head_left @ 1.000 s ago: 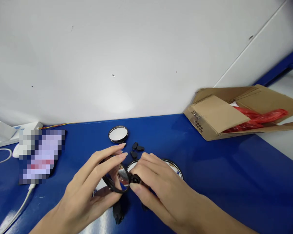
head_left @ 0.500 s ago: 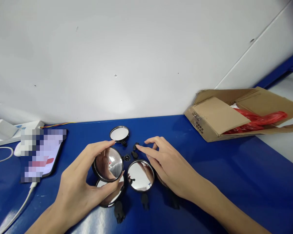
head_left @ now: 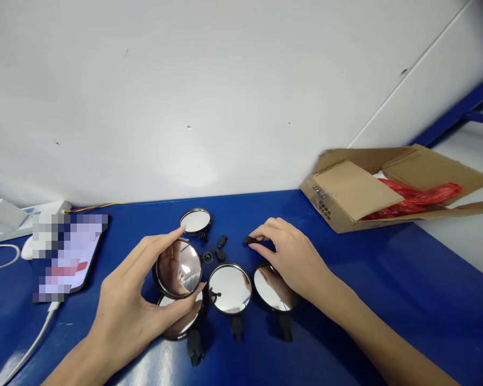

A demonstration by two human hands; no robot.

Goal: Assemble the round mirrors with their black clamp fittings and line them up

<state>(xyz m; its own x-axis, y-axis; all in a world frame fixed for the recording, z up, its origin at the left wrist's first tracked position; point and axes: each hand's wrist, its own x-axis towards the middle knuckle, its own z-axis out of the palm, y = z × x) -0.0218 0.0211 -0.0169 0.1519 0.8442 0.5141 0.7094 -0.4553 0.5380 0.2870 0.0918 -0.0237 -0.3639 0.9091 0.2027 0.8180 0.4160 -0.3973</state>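
Between its thumb and fingers, my left hand [head_left: 132,300] grips a round black-rimmed mirror [head_left: 180,269], tilted up, with a toothed joint on its right side. My right hand [head_left: 292,252] pinches a small black plastic piece [head_left: 249,240] just off the table. Two more such black clips [head_left: 221,247] lie between my hands. Under the held mirror is another round mirror [head_left: 185,319] with a black clip foot. To its right lie a middle mirror [head_left: 230,289] and a right mirror [head_left: 273,289], partly covered by my right hand.
A small round mirror [head_left: 195,221] lies farther back on the blue table [head_left: 265,209]. A phone [head_left: 78,257] on a white cable and a power strip [head_left: 28,217] are at left. An open cardboard box [head_left: 338,198] holding red plastic stands at back right, against the white wall.
My right hand has moved right, away from the loose clips, and now pinches a small black piece. More of the right mirror shows. My left hand keeps its hold on the mirror.
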